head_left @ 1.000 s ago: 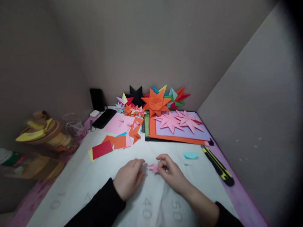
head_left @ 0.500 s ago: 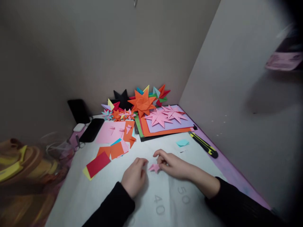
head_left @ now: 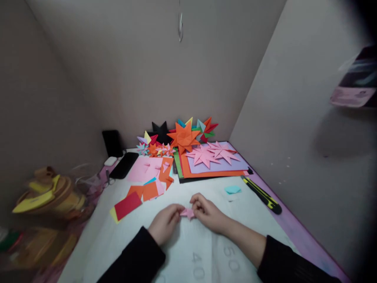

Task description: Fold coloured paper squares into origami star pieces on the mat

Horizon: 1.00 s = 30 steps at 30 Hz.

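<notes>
In the lower middle of the frame, a small pink paper star point(head_left: 189, 213) is between the left hand point(head_left: 165, 223) and the right hand point(head_left: 209, 214). The left hand has its thumb and forefinger brought together at the star's left point, pinching it. The right hand, fingers curled, has its thumb and fingertips at the star's right side; whether they grip it firmly, I cannot tell.

The white-covered desk point(head_left: 129, 243) shows the numbers 40 and 50 near the bottom of the frame. Left of centre lie a red paper piece point(head_left: 128, 205) on a yellow one, orange paper pieces point(head_left: 150, 190), and a pink sheet point(head_left: 143, 169) with small folded bits on it. Farther left are a dark phone point(head_left: 124, 165) lying flat, a white case point(head_left: 110, 161) just beside it, and a black upright object point(head_left: 112, 143) near the wall.

At the centre, a large orange star point(head_left: 184, 137) stands tilted among other coloured stars, a black star point(head_left: 160, 133) to its left. Two pink stars point(head_left: 213, 154) rest on a stack of coloured sheets point(head_left: 216, 167), right of centre. Nearer the hands, at right, lie a light blue folded paper point(head_left: 232, 190) and a black and yellow cutter point(head_left: 262, 195). Blurred brown and yellow containers point(head_left: 48, 196) fill the lower left.
</notes>
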Each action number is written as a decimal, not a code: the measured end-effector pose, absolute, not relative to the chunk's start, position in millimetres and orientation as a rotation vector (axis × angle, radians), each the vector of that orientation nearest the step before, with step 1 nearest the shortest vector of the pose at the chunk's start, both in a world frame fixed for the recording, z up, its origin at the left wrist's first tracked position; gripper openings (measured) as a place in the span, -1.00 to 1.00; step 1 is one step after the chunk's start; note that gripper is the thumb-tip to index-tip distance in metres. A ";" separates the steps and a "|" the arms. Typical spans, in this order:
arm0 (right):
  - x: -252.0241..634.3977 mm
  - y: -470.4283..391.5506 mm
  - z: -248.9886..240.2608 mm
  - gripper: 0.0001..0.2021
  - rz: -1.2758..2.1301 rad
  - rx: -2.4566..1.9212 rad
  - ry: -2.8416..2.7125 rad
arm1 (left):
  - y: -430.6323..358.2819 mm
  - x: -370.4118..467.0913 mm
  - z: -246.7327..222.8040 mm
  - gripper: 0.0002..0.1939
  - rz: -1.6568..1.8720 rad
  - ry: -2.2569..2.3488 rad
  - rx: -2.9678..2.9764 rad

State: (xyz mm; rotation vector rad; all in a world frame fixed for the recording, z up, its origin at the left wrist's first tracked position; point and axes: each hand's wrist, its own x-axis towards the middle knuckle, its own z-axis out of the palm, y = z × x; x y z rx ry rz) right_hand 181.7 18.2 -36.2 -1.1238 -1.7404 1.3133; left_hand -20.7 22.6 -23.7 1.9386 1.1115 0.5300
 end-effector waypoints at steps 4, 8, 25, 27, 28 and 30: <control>183.5 14.2 -42.0 -0.74 1.263 -1.105 -1.726 | 23.6 -14.2 -22.4 -0.63 0.578 1.182 1.712; 183.9 6.7 -42.1 -0.76 1.192 -1.071 -1.737 | 13.3 1.3 -16.0 -0.71 0.626 1.151 1.662; 175.6 -2.4 -28.6 -0.71 0.728 -0.871 -1.904 | -8.3 0.7 -10.7 -0.78 0.920 1.318 1.669; 173.7 -2.8 -28.8 -0.72 0.674 -0.841 -1.952 | -9.9 -1.7 -7.5 -0.77 0.909 1.337 1.718; 173.1 -2.8 -29.4 -0.72 0.656 -0.837 -1.965 | -10.3 -3.0 -6.3 -0.77 0.908 1.345 1.731; 172.5 -3.0 -31.3 -0.68 0.621 -0.842 -1.978 | -10.3 -5.3 -5.5 -0.75 0.914 1.355 1.750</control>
